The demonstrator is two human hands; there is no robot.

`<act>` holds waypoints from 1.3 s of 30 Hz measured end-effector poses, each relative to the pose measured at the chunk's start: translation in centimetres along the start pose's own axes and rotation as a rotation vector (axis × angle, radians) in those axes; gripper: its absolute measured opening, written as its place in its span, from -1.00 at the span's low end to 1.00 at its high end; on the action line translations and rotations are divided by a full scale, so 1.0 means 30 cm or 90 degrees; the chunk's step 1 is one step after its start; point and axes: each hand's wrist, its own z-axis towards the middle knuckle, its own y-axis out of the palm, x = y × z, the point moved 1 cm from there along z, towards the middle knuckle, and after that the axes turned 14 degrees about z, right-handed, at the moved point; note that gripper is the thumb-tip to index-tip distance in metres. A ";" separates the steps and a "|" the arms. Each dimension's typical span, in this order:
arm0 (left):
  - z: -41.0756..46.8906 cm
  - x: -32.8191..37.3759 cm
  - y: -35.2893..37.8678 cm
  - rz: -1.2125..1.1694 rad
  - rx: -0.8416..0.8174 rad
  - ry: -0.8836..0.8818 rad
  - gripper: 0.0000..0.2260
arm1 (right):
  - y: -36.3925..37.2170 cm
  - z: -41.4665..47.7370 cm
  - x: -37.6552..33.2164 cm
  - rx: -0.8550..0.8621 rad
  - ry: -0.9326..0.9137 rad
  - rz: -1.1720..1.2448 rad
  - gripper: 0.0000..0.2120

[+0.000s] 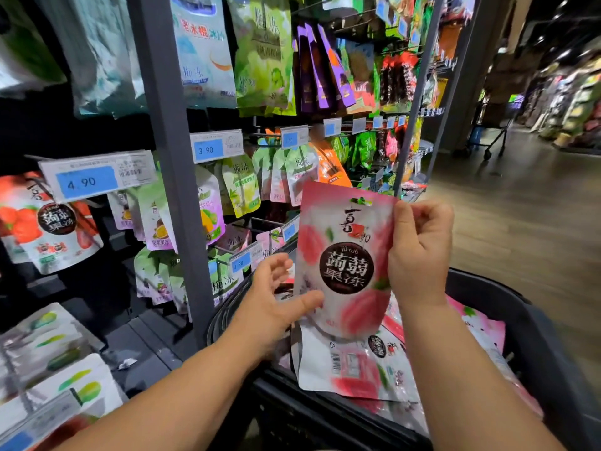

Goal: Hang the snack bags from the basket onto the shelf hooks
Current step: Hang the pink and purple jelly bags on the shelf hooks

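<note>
Fingers of the right hand (pixel 419 252) curl round the top right corner of a pink snack bag (pixel 344 255), holding it upright above the black basket (pixel 536 336). The left hand (pixel 276 297) touches the bag's lower left edge with its thumb, its fingers spread wide and relaxed. More pink bags (pixel 357 369) lie in the basket. Just left stands the shelf (pixel 169 157), hung with snack packs beside a 3.90 price tag (pixel 216 146).

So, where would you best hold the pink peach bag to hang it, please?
Pinch the pink bag by its top right corner, from the right, as the right hand does: it stands upright and flat, and that keeps the top-centre hang hole free.
</note>
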 end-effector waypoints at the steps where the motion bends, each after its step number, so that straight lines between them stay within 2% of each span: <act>1: 0.001 0.020 0.001 0.001 -0.006 0.010 -0.13 | 0.000 -0.002 -0.006 -0.002 0.009 0.008 -0.82; 2: 0.001 0.038 0.002 -0.002 -0.024 0.015 -0.08 | -0.002 -0.002 -0.008 -0.003 0.021 0.016 -0.80; 3: 0.000 0.051 0.001 -0.013 -0.047 0.018 -0.11 | -0.005 -0.001 -0.009 -0.001 0.037 0.023 -0.79; 5: -0.016 0.080 0.006 -0.053 -0.133 0.021 -0.31 | -0.008 0.002 -0.005 0.004 0.072 0.023 -0.79; 7: -0.040 0.086 0.015 -0.078 -0.211 0.012 -0.43 | -0.008 -0.001 0.003 0.016 0.103 0.020 -0.79; 9: -0.062 0.070 0.029 -0.092 -0.229 -0.012 -0.53 | 0.000 -0.016 0.013 0.035 0.137 0.012 -0.80; 11: -0.079 0.048 0.038 -0.103 -0.225 -0.040 -0.54 | 0.014 -0.041 0.023 0.049 0.172 0.003 -0.80; 13: -0.089 0.038 0.044 -0.116 -0.211 -0.045 -0.48 | 0.027 -0.062 0.029 0.058 0.197 0.002 -0.80; 16: -0.106 0.036 0.042 -0.151 -0.166 -0.052 -0.50 | 0.025 -0.068 0.033 0.050 0.221 0.017 -0.82; 19: -0.124 0.017 0.031 -0.234 -0.136 -0.073 -0.51 | 0.001 -0.042 0.032 0.010 0.303 0.066 -0.88; 21: -0.136 -0.003 0.012 -0.278 -0.096 -0.084 -0.35 | -0.030 -0.014 0.037 -0.022 0.384 0.123 -0.90; 23: -0.148 -0.025 -0.013 -0.297 -0.035 -0.085 -0.15 | -0.084 0.010 0.067 -0.092 0.431 0.044 -0.91; 24: -0.153 -0.035 -0.027 -0.298 -0.010 -0.083 -0.12 | -0.114 0.017 0.089 -0.143 0.442 -0.027 -0.92; 26: -0.160 -0.057 -0.061 -0.311 0.040 -0.097 -0.23 | -0.164 0.020 0.136 -0.239 0.454 -0.165 -0.96; 28: -0.171 -0.069 -0.090 -0.327 0.067 -0.116 -0.32 | -0.183 0.005 0.166 -0.308 0.475 -0.226 -0.87; 30: -0.179 -0.087 -0.112 -0.339 0.082 -0.138 -0.34 | -0.175 -0.021 0.179 -0.372 0.475 -0.251 -0.74; 32: -0.191 -0.090 -0.131 -0.334 0.110 -0.150 -0.43 | -0.160 -0.049 0.193 -0.415 0.455 -0.282 -0.63; 35: -0.204 -0.093 -0.151 -0.308 0.118 -0.140 -0.14 | -0.133 -0.081 0.223 -0.459 0.387 -0.334 -0.59; 36: -0.208 -0.097 -0.156 -0.311 0.116 -0.133 -0.12 | -0.123 -0.087 0.231 -0.473 0.347 -0.349 -0.60; 39: -0.219 -0.095 -0.168 -0.320 0.136 -0.132 -0.40 | -0.081 -0.098 0.240 -0.510 0.242 -0.358 -0.66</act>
